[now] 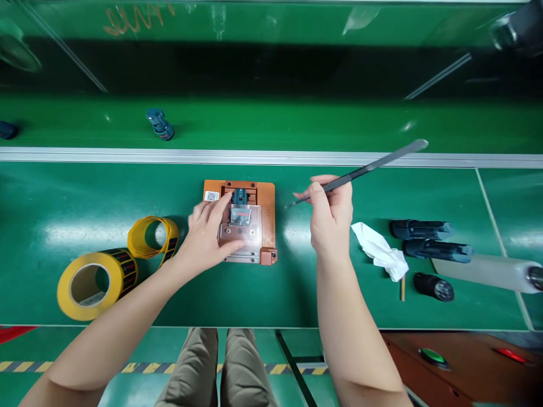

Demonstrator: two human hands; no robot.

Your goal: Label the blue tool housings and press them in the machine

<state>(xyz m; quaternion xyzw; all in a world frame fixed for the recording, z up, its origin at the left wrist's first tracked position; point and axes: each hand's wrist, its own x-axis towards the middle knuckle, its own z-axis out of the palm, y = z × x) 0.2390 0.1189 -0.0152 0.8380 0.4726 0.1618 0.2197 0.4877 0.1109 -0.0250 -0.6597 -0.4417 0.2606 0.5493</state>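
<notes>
My left hand (pixel 207 234) rests on an orange-brown fixture (pixel 268 217), fingers stretched out. Its index fingertip is by a dark blue battery pack (pixel 240 196) seated at the fixture's top. The thumb lies over a clear plastic plate (pixel 252 243) that covers the fixture's middle; a label with red print shows through the plate. My right hand (pixel 333 217), off the fixture's right side, is closed on slim metal tweezers (pixel 369 168). Their tips point left towards the fixture, apart from it. Whether the tips pinch anything is too small to tell.
Two yellow label rolls (pixel 65 288) stand at left. To the right lie a crumpled white tissue (pixel 382 254), dark battery packs (pixel 436 250), a black cylinder (pixel 432 286) and a whitish roll (pixel 496 272). Past the metal rail (pixel 271 156), another pack (pixel 160 124) stands on the green belt.
</notes>
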